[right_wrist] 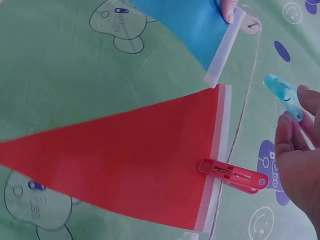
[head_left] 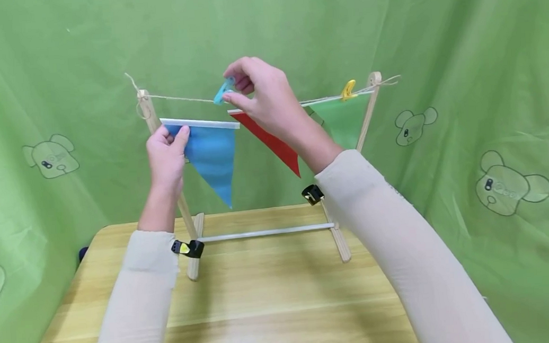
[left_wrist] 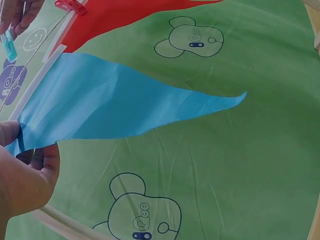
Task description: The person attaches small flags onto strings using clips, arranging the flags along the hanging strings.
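Observation:
My left hand (head_left: 168,153) pinches the white top edge of a blue triangular pennant (head_left: 213,152), thumb in front, near its left end. The pennant hangs just below a string (head_left: 178,97), apart from it. In my right hand (head_left: 261,92) is a light-blue clothespin (right_wrist: 284,95), pinched between thumb and fingers; the right wrist view shows it a little away from the string. Beside the blue pennant, a red pennant (right_wrist: 150,160) hangs from the string by a red clothespin (right_wrist: 235,175). In the head view my right hand hides that clothespin.
A green pennant (head_left: 344,116) hangs at the right under a yellow clothespin (head_left: 348,90). The string runs between two wooden posts (head_left: 368,114), joined low down by a pale rod (head_left: 264,232). The stand is on a wooden table (head_left: 265,310), with green printed cloth (head_left: 480,98) around it.

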A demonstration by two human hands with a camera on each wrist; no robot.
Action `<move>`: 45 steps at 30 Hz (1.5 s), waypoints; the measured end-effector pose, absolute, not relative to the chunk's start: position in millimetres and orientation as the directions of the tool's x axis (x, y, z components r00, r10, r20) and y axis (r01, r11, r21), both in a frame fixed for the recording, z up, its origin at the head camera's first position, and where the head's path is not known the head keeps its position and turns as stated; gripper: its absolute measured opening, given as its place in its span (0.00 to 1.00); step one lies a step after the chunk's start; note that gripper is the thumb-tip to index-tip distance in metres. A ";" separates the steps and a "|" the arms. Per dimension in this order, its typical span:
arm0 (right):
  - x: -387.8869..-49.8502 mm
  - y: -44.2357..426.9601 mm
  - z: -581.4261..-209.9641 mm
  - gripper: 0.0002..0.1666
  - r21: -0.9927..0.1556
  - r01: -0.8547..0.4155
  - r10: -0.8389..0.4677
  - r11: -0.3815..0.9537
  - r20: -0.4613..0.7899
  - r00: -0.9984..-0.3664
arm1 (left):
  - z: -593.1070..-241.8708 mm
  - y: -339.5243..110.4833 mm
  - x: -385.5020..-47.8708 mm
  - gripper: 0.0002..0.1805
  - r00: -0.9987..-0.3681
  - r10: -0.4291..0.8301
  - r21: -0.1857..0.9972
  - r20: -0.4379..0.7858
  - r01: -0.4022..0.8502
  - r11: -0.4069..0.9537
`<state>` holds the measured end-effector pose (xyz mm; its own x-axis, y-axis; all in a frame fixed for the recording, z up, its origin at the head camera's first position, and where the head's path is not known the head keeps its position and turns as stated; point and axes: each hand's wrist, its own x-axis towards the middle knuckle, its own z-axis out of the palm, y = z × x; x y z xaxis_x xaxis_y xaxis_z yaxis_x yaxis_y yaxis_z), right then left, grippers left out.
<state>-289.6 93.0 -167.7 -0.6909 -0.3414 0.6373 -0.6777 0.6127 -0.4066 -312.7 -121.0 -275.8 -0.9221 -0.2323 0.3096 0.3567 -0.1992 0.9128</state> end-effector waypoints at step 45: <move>-310.5 74.4 -141.3 0.17 -0.404 -0.539 -0.328 0.739 0.483 -0.812 | -254.0 -107.4 -324.0 0.06 -0.893 -0.315 0.865 0.321 0.412 -0.288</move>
